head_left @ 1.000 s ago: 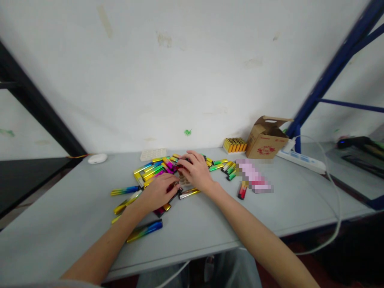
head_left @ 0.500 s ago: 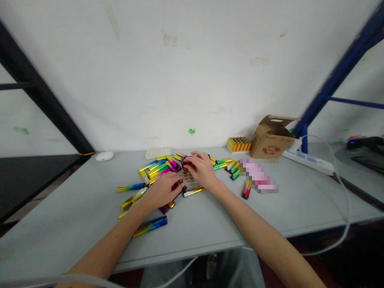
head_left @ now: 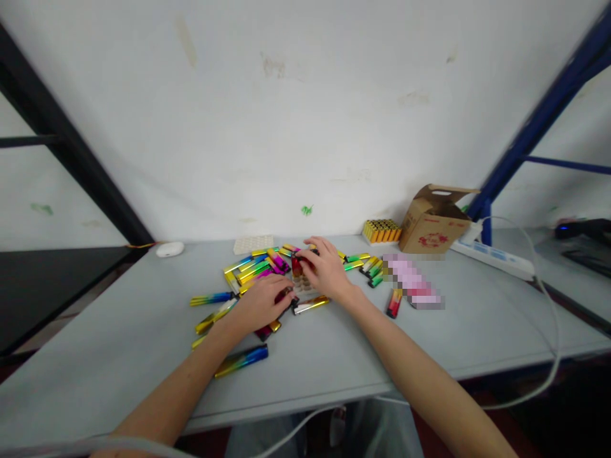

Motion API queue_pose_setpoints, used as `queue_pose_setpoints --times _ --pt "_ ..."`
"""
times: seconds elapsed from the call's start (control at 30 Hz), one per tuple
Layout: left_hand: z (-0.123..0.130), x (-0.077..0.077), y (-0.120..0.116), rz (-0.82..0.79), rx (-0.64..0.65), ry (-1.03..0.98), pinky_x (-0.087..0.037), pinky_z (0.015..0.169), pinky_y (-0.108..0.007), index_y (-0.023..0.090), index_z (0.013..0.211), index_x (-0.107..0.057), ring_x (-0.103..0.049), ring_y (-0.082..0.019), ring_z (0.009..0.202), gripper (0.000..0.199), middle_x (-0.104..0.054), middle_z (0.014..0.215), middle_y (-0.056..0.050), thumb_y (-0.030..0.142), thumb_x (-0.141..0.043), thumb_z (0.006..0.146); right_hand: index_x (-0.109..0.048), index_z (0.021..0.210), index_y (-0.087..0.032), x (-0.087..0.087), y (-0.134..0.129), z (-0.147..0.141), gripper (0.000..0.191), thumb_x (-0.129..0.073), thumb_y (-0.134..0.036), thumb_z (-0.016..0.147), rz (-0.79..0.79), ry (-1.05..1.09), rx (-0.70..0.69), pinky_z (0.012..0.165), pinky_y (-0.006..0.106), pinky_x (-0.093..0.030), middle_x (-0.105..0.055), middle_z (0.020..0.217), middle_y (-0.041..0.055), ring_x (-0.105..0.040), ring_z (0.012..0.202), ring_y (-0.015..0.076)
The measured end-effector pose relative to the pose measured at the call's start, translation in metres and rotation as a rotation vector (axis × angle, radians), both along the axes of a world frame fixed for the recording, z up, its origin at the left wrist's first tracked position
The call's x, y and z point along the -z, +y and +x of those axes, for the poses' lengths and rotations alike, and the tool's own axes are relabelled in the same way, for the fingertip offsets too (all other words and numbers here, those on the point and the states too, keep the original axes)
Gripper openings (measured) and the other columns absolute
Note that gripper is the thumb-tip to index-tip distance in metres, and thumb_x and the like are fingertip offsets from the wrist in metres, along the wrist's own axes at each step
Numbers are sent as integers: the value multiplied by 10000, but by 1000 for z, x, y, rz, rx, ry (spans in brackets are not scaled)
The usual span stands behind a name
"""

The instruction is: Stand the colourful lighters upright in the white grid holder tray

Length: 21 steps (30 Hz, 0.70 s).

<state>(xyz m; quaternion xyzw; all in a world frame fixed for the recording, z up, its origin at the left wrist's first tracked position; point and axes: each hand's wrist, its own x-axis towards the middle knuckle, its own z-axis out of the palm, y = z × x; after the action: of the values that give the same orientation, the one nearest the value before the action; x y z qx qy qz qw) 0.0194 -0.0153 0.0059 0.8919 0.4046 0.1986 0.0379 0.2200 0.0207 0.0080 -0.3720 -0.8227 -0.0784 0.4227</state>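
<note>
Over a small pale tray with round holes (head_left: pixel 303 284), my right hand (head_left: pixel 325 270) has its fingers curled on a dark red lighter (head_left: pixel 296 266) standing at the tray's left side. My left hand (head_left: pixel 264 299) is closed around another dark red lighter (head_left: pixel 284 294), mostly covered by the fingers, just left of the tray. Shiny gradient lighters (head_left: pixel 252 272) lie in a loose pile beyond and left of my left hand. A silver and gold lighter (head_left: pixel 311 305) rests in front of the tray, and a blue and yellow lighter (head_left: pixel 242 360) lies nearer the table edge.
A second pale tray (head_left: pixel 253 244) lies by the wall. Back right are a block of upright yellow-orange lighters (head_left: pixel 382 231), an open cardboard box (head_left: pixel 433 222) and a power strip (head_left: pixel 496 259). Green lighters (head_left: pixel 375 270) and a red one (head_left: pixel 394 303) lie near a blurred pink item (head_left: pixel 413 281).
The view has shifted slightly. My right hand has lifted a little off the tray's left side, so more of the red lighter there shows. My left hand keeps its hold.
</note>
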Motion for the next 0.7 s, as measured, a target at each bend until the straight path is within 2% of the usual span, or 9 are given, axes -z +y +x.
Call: queue_pose_setpoints --times 0.17,0.3,0.37,0.43,0.53,0.6,0.7 --pt "-2 0 2 -13 6 -32 -492 879 -384 195 978 -663 -620 -228 956 222 -696 1012 -80 300 -477 916 -620 1135 -180 -11 2 22 278 -483 -218 896 -41 89 -26 1019 406 -414 -559 1257 139 -504 1182 233" --pt "-2 0 3 -2 12 -39 -489 899 -384 204 978 -665 -622 -225 965 216 -697 1031 -74 294 -481 910 -647 1010 -179 -14 14 60 222 -469 -230 888 -20 315 91 960 398 -442 -647 1078 115 -582 1058 230" --pt "-3 0 3 3 8 -36 -487 912 -384 204 984 -668 -620 -225 975 226 -696 1044 -72 287 -471 914 -657 948 -169 -8 22 77 223 -459 -248 884 -97 370 158 827 347 -483 -691 942 92 -628 926 218" --pt "-3 -2 3 10 0 -42 -485 923 -384 197 983 -673 -618 -224 989 253 -695 1055 -77 262 -436 924 -664 943 -159 -1 27 89 239 -462 -267 877 -252 354 204 649 279 -463 -686 767 53 -622 695 178" --pt "-6 -4 5 33 -27 -85 -480 939 -387 173 993 -671 -615 -225 1013 303 -695 1058 -94 228 -378 940 -673 914 -163 5 26 89 240 -483 -304 870 -347 271 246 504 237 -337 -550 511 -28 -484 465 130" --pt "-9 -5 8 55 -58 -121 -473 951 -395 155 996 -665 -610 -231 1026 315 -694 1058 -107 236 -365 947 -668 862 -171 3 18 79 219 -504 -315 862 -324 250 243 491 236 -300 -499 467 -46 -442 434 117" --pt "-14 -5 12 82 -99 -151 -453 974 -417 157 968 -663 -603 -239 1036 321 -697 1045 -109 263 -360 955 -650 820 -178 -4 -2 56 184 -514 -296 859 -272 260 183 500 231 -320 -518 496 -41 -456 449 111"
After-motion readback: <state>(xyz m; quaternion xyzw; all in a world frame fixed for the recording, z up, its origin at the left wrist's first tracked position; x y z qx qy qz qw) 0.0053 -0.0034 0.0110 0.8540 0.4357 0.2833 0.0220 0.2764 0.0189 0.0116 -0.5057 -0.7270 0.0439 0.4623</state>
